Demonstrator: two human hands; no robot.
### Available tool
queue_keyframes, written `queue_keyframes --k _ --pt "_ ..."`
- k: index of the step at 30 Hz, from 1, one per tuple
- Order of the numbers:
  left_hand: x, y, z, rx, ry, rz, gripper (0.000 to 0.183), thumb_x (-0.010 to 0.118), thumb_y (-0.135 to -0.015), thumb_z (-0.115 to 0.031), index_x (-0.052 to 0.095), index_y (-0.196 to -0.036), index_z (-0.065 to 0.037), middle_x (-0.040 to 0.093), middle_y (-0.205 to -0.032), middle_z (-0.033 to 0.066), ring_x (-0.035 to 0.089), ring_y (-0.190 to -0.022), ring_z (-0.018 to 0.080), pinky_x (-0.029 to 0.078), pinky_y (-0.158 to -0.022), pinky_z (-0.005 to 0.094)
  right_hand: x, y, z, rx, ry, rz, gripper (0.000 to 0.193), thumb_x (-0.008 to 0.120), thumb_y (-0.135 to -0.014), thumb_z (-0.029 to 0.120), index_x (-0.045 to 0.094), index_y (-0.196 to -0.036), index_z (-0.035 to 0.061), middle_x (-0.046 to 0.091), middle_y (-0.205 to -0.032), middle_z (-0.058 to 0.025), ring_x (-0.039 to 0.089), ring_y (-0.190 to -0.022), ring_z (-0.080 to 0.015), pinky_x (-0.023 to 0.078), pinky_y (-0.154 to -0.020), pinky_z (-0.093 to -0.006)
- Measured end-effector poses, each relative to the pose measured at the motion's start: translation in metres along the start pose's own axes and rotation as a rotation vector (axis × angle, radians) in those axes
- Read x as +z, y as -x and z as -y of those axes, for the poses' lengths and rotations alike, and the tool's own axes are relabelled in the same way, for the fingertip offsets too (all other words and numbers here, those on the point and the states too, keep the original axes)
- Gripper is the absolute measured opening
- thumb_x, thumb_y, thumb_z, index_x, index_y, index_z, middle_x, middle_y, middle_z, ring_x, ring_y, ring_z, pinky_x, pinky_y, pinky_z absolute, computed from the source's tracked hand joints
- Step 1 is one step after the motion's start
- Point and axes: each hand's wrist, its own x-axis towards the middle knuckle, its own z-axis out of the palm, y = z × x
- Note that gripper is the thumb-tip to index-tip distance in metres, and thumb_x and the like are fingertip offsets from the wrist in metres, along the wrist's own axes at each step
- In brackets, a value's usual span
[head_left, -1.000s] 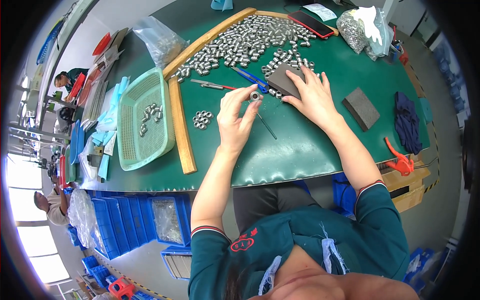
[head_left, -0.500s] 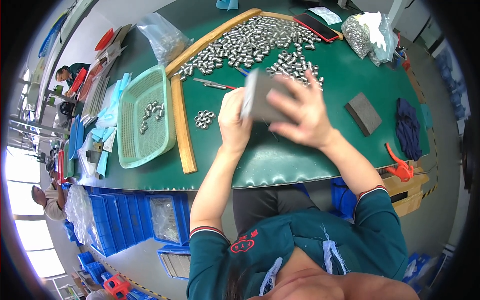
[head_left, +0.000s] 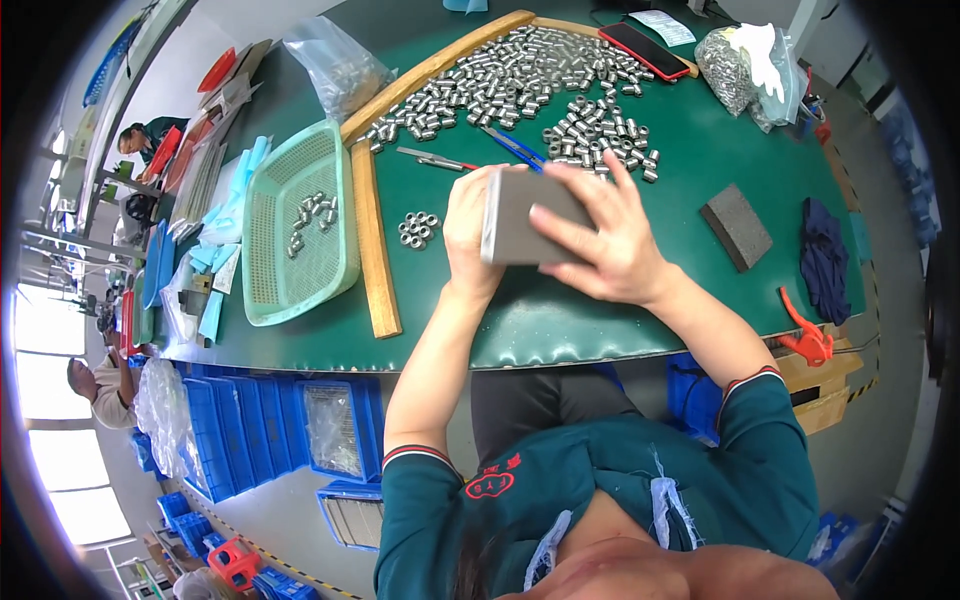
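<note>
My left hand (head_left: 468,235) is closed round the left edge of a grey-brown rectangular block (head_left: 518,205) with a pale side, held up above the green table. My right hand (head_left: 618,245) is over the block's right part, its fingers spread and stretched across the broad face; the fingertips are slightly blurred. What lies behind the block, and the left fingertips, are hidden. Just beyond the block lie a blue-handled tool (head_left: 514,146) and a slim tool with a red handle (head_left: 436,159). A small cluster of short metal rings (head_left: 418,230) stands left of my left hand.
Many metal sleeves (head_left: 515,75) lie inside a wooden frame (head_left: 375,245), with a smaller heap (head_left: 600,130) in front. A green basket (head_left: 300,280) holds several sleeves. Rightward are another dark grey block (head_left: 737,228), dark cloth (head_left: 823,255), a red-edged phone (head_left: 645,50) and bagged parts (head_left: 727,70).
The block has come down a little and shows its broad face more squarely. My right hand's fingers have moved up close against that face. The whole view has shifted slightly.
</note>
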Motion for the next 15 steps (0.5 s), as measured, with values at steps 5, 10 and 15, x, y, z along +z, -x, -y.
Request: queue_keyframes --k 5,10,15 --pt "-0.002 -0.008 -0.013 -0.165 0.067 -0.061 0.027 0.066 -0.077 0.001 0.065 -0.104 -0.003 0.067 -0.097 0.0061 0.059 -0.098 0.0239 0.048 -0.085 0.0331 -0.006 0.001 -0.022 0.188 0.057 -0.3 0.062 0.075 -0.072 0.03 0.054 -0.129 0.0161 0.047 -0.133 -0.0189 0.048 -0.121 -0.0324 0.018 -0.108 -0.0545" --pt "-0.002 -0.009 -0.014 -0.204 0.097 -0.068 0.029 0.067 -0.077 0.001 0.065 -0.105 -0.005 0.068 -0.096 0.005 0.059 -0.097 0.0228 0.047 -0.085 0.0333 -0.004 0.002 -0.02 0.218 0.035 -0.255 0.061 0.074 -0.074 0.03 0.053 -0.129 0.0143 0.046 -0.134 -0.0192 0.046 -0.123 -0.0323 0.018 -0.108 -0.0554" --pt "-0.006 -0.007 -0.005 -0.072 -0.04 -0.041 0.037 0.067 -0.066 0.004 0.065 -0.102 -0.004 0.066 -0.096 0.0073 0.06 -0.096 0.0263 0.047 -0.083 0.0361 -0.002 -0.002 -0.001 0.001 0.1 -0.007 0.068 0.077 -0.066 0.029 0.054 -0.13 0.0225 0.046 -0.134 -0.0156 0.049 -0.119 -0.0299 0.019 -0.107 -0.0566"
